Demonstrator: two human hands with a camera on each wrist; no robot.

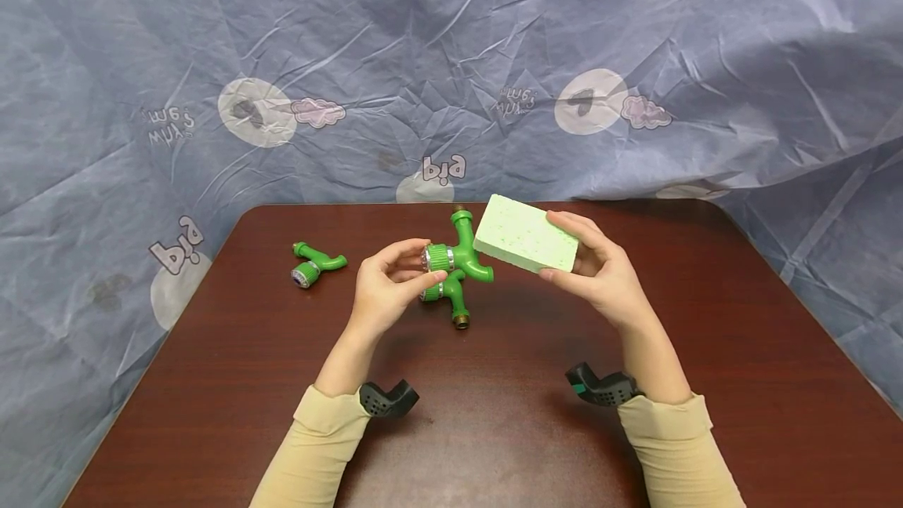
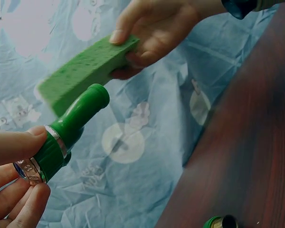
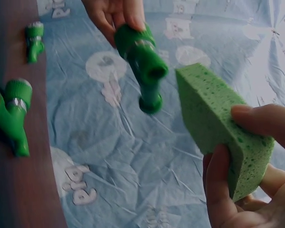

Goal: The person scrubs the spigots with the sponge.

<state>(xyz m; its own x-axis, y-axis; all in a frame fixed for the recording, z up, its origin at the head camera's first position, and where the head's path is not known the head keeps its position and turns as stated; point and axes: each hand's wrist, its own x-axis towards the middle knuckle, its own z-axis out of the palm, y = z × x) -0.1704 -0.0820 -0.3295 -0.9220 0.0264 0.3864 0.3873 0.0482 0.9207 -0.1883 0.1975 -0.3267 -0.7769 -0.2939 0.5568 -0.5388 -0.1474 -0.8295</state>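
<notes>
My left hand (image 1: 384, 282) pinches the ribbed knob end of a green faucet (image 1: 466, 251), held above the table with its spout toward the right. In my right hand (image 1: 600, 269) is a light green sponge (image 1: 527, 234), gripped at its right end between thumb and fingers. The sponge's left edge is close to the faucet's body; the right wrist view shows a gap between sponge (image 3: 204, 104) and faucet (image 3: 145, 61). Below the held faucet a second green faucet (image 1: 457, 304) lies on the table, partly hidden behind it and the left hand.
A third green faucet (image 1: 315, 263) lies on the left part of the dark red-brown table (image 1: 494, 429). Behind the table hangs a wrinkled blue-grey printed cloth (image 1: 395, 61). Each wrist wears a black device, such as the one on the right (image 1: 603, 386).
</notes>
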